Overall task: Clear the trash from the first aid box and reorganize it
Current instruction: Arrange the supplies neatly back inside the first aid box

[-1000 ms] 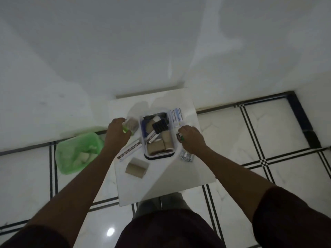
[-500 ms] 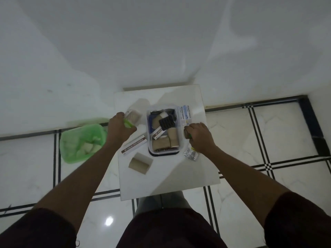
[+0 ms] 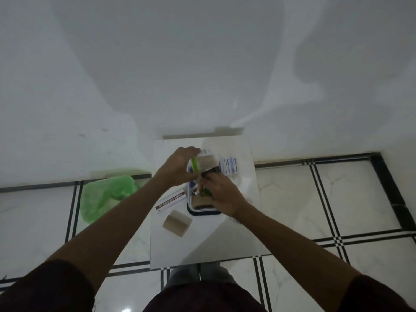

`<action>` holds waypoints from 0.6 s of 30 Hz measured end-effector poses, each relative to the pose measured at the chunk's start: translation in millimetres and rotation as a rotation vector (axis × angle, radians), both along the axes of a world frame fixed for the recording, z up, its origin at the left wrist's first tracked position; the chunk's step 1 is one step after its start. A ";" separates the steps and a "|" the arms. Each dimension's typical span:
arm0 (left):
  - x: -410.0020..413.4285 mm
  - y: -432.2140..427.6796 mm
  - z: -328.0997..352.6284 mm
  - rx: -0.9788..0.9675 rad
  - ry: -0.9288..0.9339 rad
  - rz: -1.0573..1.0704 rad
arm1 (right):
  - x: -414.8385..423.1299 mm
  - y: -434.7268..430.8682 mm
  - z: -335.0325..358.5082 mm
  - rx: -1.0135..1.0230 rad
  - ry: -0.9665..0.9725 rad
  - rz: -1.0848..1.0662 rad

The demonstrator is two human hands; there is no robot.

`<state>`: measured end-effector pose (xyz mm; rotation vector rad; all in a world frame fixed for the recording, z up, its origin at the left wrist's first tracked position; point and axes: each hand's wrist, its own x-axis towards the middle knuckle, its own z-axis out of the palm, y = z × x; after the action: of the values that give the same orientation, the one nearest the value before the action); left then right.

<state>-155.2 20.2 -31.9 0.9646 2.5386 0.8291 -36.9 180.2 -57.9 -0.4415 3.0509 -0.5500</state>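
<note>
The clear first aid box (image 3: 203, 210) with a dark base stands in the middle of a small white table (image 3: 202, 246); brown bandage rolls show inside it. My left hand (image 3: 177, 168) holds a wrapped brown roll with a green band (image 3: 206, 162) above the box's far end. My right hand (image 3: 221, 194) is over the box's right side, fingers closed on a small green item (image 3: 206, 192). Both hands hide most of the box's contents.
A long white ointment carton (image 3: 172, 200) and a loose brown bandage roll (image 3: 177, 222) lie left of the box. A blue-and-white packet (image 3: 230, 166) lies at the box's far right. A green plastic bag (image 3: 105, 199) sits on the tiled floor to the left.
My left hand has moved right with the wrapped roll, from beside the box to above it. My right hand has moved left from the table's right side to over the box.
</note>
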 end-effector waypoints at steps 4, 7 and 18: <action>7.6 17.6 -8.6 -0.097 0.071 -0.174 | -1.8 -5.2 -19.6 0.045 0.040 0.025; 2.0 14.5 -26.2 -0.186 0.171 -0.266 | -5.9 -2.1 -30.1 0.048 0.039 0.053; -21.7 -0.8 -48.6 -0.402 0.353 -0.273 | -20.6 -14.4 -47.8 0.061 0.066 -0.019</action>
<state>-176.9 19.4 -80.5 1.3637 2.6158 0.0659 -57.4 165.7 -105.8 -0.4376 3.1280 -0.4505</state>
